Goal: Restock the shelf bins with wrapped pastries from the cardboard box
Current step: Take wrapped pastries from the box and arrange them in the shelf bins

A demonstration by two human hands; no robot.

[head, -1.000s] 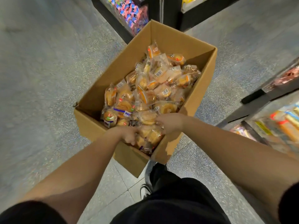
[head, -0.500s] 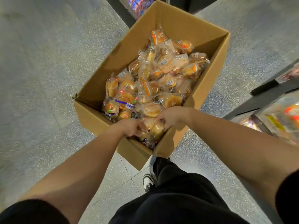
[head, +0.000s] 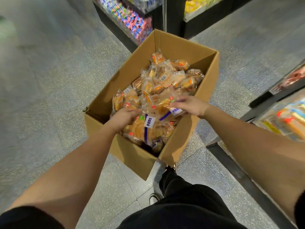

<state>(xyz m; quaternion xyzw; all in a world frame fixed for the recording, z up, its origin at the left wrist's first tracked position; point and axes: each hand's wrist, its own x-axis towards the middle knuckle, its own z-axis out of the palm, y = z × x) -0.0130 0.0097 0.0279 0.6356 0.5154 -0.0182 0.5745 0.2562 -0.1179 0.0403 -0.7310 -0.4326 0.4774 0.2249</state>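
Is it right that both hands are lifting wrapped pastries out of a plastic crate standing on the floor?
Not quite. The head view shows a cardboard box, not a plastic crate. The rest holds: it stands on the floor, and the left hand and right hand are gathering wrapped pastries from it.

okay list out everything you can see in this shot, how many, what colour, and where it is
cardboard box: one, brown, open, on the floor at centre
wrapped pastries: a heap too many to count, golden in clear wrap with orange and purple labels, inside the box
floor: grey speckled, all round the box
candy shelf: one, black, with blue, pink and red packets, top centre behind the box
yellow goods shelf: one, black, top right
shelf bins: right edge, orange and yellow packets, blurred
shoes: two partly seen, dark with white, below the box
trousers: black, bottom centre
left hand: on the pastries, near end of the box
right hand: gripping a pastry packet
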